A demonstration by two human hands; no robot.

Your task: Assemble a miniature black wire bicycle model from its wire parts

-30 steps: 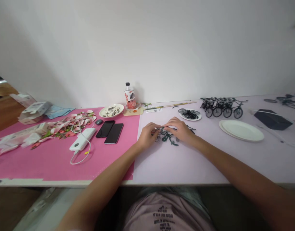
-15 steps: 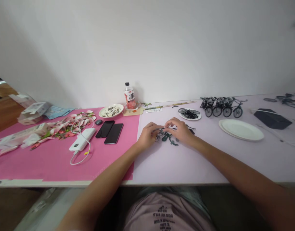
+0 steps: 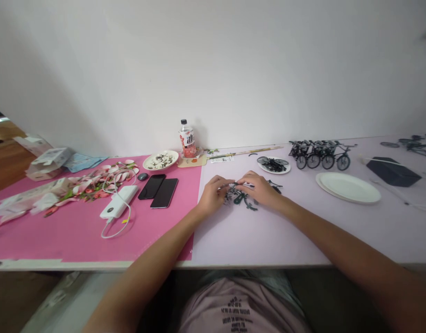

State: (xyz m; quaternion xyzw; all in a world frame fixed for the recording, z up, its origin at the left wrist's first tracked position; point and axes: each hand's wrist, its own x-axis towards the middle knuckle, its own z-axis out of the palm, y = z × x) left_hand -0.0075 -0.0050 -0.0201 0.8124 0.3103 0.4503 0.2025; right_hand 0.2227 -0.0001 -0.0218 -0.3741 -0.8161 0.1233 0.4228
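Note:
Close together over the lilac half of the table, my left hand (image 3: pixel 214 193) and my right hand (image 3: pixel 257 186) pinch a small dark wheel-like part (image 3: pixel 231 185) between them. Fingers cover much of it, so its exact shape is hard to tell. Dark green small parts (image 3: pixel 241 199) lie on the table just under and in front of the fingers. More black bits (image 3: pixel 275 187) are beside my right hand. Behind it, a small white plate (image 3: pixel 285 169) holds black parts and spoked wheels. Several miniature black bicycles (image 3: pixel 320 156) stand upright in a row at the back right.
Stacked white plates (image 3: pixel 349 187) and a dark box (image 3: pixel 393 171) are on the right. Left, on pink, are two phones (image 3: pixel 164 193), a white power bank (image 3: pixel 119 201) with cable, petal-like pieces (image 3: pixel 95 182) and a plate (image 3: pixel 146 164). A bottle (image 3: pixel 188 141) stands at the back.
The fingers of both hands have shifted slightly around the small part, and it now shows a little more between them. Everything else is in the same place.

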